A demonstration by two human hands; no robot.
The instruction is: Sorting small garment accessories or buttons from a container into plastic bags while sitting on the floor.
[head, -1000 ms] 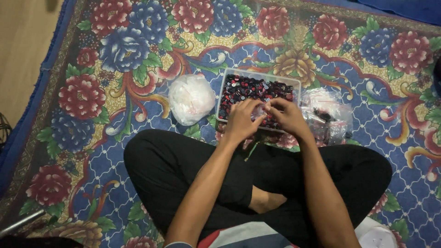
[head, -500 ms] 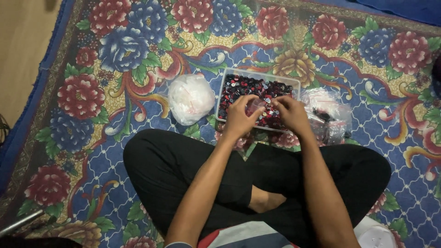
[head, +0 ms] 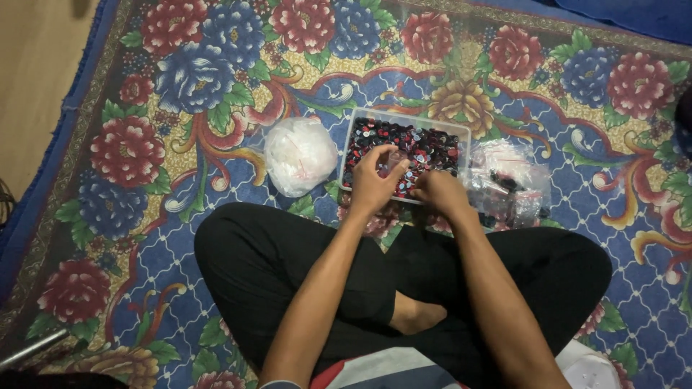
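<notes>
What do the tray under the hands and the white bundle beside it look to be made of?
Tray: likely clear rigid plastic; see-through walls, the carpet pattern showing through. White bundle: probably thin plastic film, a crinkled, glossy, translucent bag. Its contents cannot be made out.

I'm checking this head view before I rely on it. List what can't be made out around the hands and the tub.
- Left hand: whether its fingertips pinch a piece, too small.
- Right hand: fingers hidden behind its back.
- Tub: near edge covered by both hands.
- White bag: contents blurred by plastic.
</notes>
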